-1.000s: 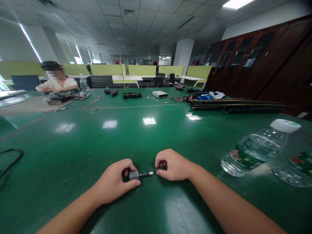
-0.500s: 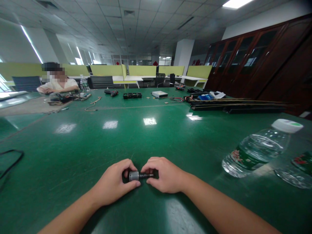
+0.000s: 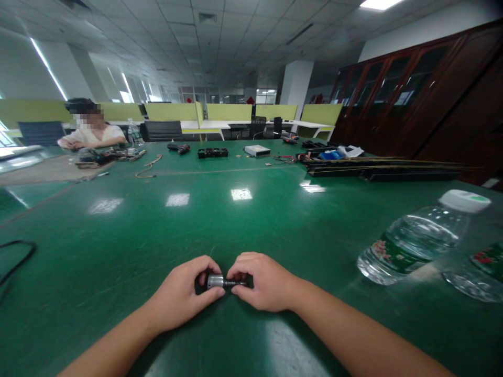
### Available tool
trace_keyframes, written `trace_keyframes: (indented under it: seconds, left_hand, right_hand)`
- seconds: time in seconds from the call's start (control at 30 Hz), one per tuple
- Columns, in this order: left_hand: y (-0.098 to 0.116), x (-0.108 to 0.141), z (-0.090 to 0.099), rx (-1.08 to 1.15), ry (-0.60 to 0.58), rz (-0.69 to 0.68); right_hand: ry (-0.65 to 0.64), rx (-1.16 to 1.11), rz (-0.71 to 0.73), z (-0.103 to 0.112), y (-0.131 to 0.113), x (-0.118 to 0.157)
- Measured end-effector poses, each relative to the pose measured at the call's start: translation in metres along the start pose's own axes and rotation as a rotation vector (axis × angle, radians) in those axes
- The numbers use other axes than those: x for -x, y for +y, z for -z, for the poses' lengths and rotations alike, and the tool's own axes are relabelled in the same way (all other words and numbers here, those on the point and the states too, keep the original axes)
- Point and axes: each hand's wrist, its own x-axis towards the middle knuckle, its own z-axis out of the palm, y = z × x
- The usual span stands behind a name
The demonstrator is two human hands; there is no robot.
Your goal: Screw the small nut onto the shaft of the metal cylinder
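At the near middle of the green table, a small silver metal cylinder with a thin dark shaft (image 3: 215,281) lies on its side, shaft pointing right. My left hand (image 3: 187,292) curls round the cylinder end, with the thumb along its near side and the fingertips on its far side. The shaft end sits between the thumb and fingers of my right hand (image 3: 264,281), which are pinched about it. The curled fingers partly hide both ends of the metal part.
Two water bottles stand at the right, the nearer bottle (image 3: 412,246) close to my right forearm. A black cable (image 3: 19,259) lies at the left edge. Across the table (image 3: 188,220) are a power drill (image 3: 178,148), black strips (image 3: 338,170) and a seated person (image 3: 94,128).
My right thumb has moved slightly left and in against the shaft. My left hand keeps its hold on the cylinder, which has barely shifted.
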Motion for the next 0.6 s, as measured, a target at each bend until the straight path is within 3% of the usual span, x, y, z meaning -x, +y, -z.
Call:
trace_keyframes:
  seconds: [0.27, 0.6]
  left_hand:
    - [-0.0063, -0.0009, -0.0007, 0.057, 0.038, -0.067]
    - [-0.0023, -0.0018, -0.0003, 0.058, 0.021, -0.036]
  right_hand:
    - [-0.017, 0.027, 0.038, -0.0008, -0.0005, -0.0008]
    - [-0.013, 0.036, 0.058, -0.0028, 0.0023, -0.0011]
